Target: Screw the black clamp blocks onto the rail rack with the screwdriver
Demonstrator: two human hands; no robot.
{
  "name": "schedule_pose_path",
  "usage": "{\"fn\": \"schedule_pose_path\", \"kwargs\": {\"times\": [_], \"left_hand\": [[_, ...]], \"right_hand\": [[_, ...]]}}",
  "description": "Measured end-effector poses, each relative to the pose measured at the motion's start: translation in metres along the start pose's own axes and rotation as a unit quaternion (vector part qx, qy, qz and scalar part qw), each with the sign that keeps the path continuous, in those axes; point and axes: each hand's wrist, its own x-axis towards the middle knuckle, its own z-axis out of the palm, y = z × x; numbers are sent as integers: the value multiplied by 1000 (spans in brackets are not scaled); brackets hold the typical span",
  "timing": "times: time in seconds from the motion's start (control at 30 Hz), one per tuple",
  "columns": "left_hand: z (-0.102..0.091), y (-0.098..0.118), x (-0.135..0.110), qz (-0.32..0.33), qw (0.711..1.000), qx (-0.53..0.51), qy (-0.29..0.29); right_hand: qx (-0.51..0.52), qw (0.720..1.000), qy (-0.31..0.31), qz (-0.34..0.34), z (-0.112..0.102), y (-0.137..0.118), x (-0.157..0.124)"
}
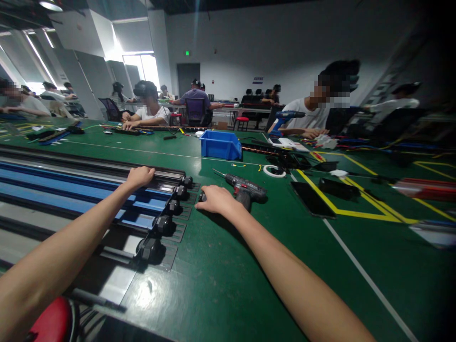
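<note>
Several long metal profile bars, blue (147, 202) and dark, lie side by side at the left, with black round threaded fittings (166, 224) and flat slotted brackets at their near right ends. My left hand (140, 176) rests with curled fingers on one of the far dark bars (167, 175); its fingertips are partly hidden. My right hand (215, 198) is closed just right of the bar ends, with a small black part (202, 196) at its fingertips. Right behind this hand a black and red cordless drill (249, 186) lies on its side, bit pointing left.
A blue bin (221, 145) stands on the green table (228, 285) behind the drill. A white tape roll (274, 171), a dark flat panel (313, 199) and a blue drill (283, 121) lie farther right. Co-workers (147, 111) sit across the table. A red stool (53, 320) is at lower left.
</note>
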Motion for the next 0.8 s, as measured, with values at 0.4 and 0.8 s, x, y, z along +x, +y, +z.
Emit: {"fn": "schedule_pose_path", "kwargs": {"times": [0.4,0.8], "left_hand": [[2,-3,3,17,1000,9,-7],[4,-3,3,24,999,27,-2]], "right_hand": [[233,970,68,-8,-11,34,17],[674,611,389,143,-35,165,32]]}}
